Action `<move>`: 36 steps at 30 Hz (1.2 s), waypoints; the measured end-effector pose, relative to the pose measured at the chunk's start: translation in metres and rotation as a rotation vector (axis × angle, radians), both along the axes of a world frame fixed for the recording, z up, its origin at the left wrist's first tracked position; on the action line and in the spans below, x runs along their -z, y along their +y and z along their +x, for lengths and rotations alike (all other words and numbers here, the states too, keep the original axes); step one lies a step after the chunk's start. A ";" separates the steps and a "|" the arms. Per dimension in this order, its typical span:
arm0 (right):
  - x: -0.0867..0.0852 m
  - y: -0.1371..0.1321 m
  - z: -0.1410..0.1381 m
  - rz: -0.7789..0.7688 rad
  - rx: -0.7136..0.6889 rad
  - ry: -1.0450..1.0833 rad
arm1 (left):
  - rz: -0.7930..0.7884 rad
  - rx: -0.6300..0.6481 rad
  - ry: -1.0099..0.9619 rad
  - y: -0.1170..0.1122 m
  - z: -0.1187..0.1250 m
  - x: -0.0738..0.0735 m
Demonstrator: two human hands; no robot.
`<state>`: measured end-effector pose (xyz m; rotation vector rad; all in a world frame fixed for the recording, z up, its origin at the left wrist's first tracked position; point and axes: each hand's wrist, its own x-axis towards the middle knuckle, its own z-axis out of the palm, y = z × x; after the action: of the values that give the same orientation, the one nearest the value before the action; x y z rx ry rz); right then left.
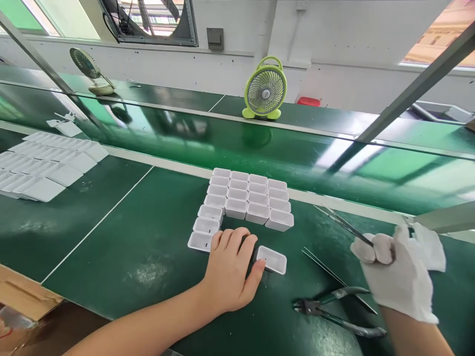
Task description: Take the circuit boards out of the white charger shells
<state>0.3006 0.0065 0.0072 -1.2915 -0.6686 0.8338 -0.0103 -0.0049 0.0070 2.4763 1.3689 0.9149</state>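
My left hand (232, 272), bare, has its thumb and curled fingers at the left end of a small white plastic box (273, 259) on the green table. The thumb touches the box's near corner; the fingertips are partly hidden. Just beyond stands a block of similar open white boxes (237, 193) in rows, with a short column running toward me on the left. Small dark marks show inside the nearest ones. My right hand (397, 272), in a white glove, is closed around tweezers (347, 225) pointing up and left. A white cloth-like piece (430, 247) lies behind it.
Diagonal cutters (315, 307) and a second pair of tweezers (326, 269) lie near my right hand. Overlapping white pieces (44, 163) cover the table's left. A shelf (178, 101) behind holds a green fan (265, 91) and a smaller fan (85, 64). A cardboard box (25, 291) stands lower left.
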 end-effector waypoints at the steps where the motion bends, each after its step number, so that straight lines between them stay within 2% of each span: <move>1: 0.001 0.000 0.001 -0.009 -0.040 0.024 | -0.006 -0.019 0.014 0.000 0.001 -0.001; 3: 0.002 -0.001 0.001 -0.024 -0.090 0.061 | 0.002 -0.055 0.038 0.003 0.001 -0.004; 6: 0.002 -0.001 -0.001 -0.010 -0.057 0.088 | 0.023 -0.092 0.063 0.010 -0.003 -0.016; 8: -0.002 -0.002 -0.004 0.010 -0.048 0.115 | 0.010 -0.076 0.115 0.012 -0.014 -0.030; 11: -0.008 -0.003 -0.007 0.044 -0.058 0.141 | -0.029 -0.069 0.287 0.008 -0.042 -0.046; 13: -0.011 -0.005 -0.007 0.056 -0.069 0.144 | -0.046 -0.082 0.407 0.003 -0.065 -0.047; 15: -0.012 -0.005 -0.008 0.046 -0.063 0.151 | -0.012 -0.124 0.521 0.000 -0.084 -0.040; 18: -0.012 -0.006 -0.008 0.041 -0.052 0.174 | -0.001 -0.128 0.604 0.001 -0.097 -0.031; 21: -0.013 -0.008 -0.008 0.064 -0.070 0.166 | -0.042 -0.039 0.593 0.004 -0.090 -0.034; 25: -0.015 -0.009 -0.007 0.115 -0.093 0.129 | -0.084 0.084 0.558 0.006 -0.066 -0.047; 27: -0.016 -0.009 -0.007 0.119 -0.076 0.129 | -0.080 0.110 0.545 0.011 -0.055 -0.048; 33: -0.014 -0.009 -0.005 0.114 -0.084 0.150 | -0.024 0.054 0.472 0.033 -0.045 -0.035; 36: -0.013 -0.009 -0.005 0.114 -0.085 0.152 | 0.004 0.029 0.486 0.033 -0.047 -0.036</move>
<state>0.2959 -0.0029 0.0201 -1.0917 -0.6432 0.9399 -0.0577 0.0286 0.0426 2.8300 1.4473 0.3123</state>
